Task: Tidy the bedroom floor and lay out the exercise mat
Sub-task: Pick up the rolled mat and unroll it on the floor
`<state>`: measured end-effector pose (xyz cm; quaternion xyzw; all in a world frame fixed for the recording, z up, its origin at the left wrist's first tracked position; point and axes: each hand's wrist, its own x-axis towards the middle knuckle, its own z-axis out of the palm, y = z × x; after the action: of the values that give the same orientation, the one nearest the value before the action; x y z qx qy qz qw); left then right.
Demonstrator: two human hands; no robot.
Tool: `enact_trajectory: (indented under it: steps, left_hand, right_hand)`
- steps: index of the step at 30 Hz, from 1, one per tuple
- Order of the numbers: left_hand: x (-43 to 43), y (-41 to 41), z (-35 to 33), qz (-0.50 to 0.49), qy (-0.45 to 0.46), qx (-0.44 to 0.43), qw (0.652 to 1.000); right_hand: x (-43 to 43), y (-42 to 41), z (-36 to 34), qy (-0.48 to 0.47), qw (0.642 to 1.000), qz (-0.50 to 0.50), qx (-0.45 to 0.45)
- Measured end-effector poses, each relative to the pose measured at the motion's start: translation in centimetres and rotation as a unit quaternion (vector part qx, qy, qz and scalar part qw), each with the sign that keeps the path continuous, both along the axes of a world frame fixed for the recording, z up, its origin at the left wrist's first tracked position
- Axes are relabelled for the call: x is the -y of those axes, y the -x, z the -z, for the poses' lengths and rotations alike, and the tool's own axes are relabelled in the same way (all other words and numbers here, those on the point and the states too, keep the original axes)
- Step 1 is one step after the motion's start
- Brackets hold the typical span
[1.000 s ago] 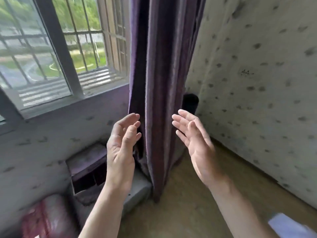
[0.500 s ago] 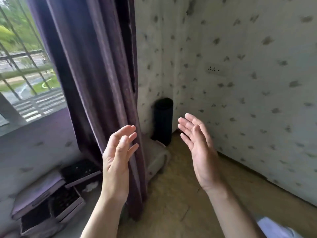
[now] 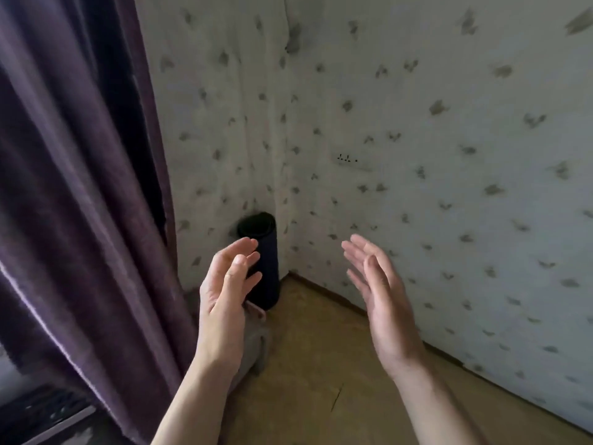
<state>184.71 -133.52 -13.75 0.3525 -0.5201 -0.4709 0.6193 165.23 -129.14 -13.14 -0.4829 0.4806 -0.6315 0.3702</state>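
Standing upright in the far corner of the tan floor [image 3: 321, 364], where two walls meet, is the exercise mat [image 3: 268, 252]: a tightly rolled black cylinder, matte, its round end on top. Both hands are raised before it, palms facing each other, fingers straight, holding nothing. The left hand [image 3: 224, 293] overlaps the mat's side in the view; whether it touches is unclear. The right hand [image 3: 382, 293] is apart, to the mat's right. A heavy purple curtain [image 3: 80, 203] hangs in soft folds at left. The pale wallpaper [image 3: 449, 139] bears grey leaf-like blotches; a few tiny dark specks [image 3: 347, 159] on it are unreadable.
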Motion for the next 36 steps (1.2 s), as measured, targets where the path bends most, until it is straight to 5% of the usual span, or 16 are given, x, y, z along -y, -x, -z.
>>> enact_trajectory:
  steps: [7, 19, 36]
  left_hand:
    - [13.2, 5.5, 1.9, 0.008, -0.020, -0.046, 0.999]
    - [28.9, 9.9, 3.8, -0.021, -0.066, -0.001, 0.998]
    - [50.3, 16.9, 11.1, -0.260, -0.182, -0.001, 0.948]
  right_hand:
    - [11.5, 4.9, -0.8, -0.038, 0.999, 0.033, 0.006]
    - [29.6, 9.6, 1.3, -0.060, 0.998, -0.005, 0.021]
    - [58.3, 19.5, 9.0, -0.151, 0.976, -0.152, -0.035]
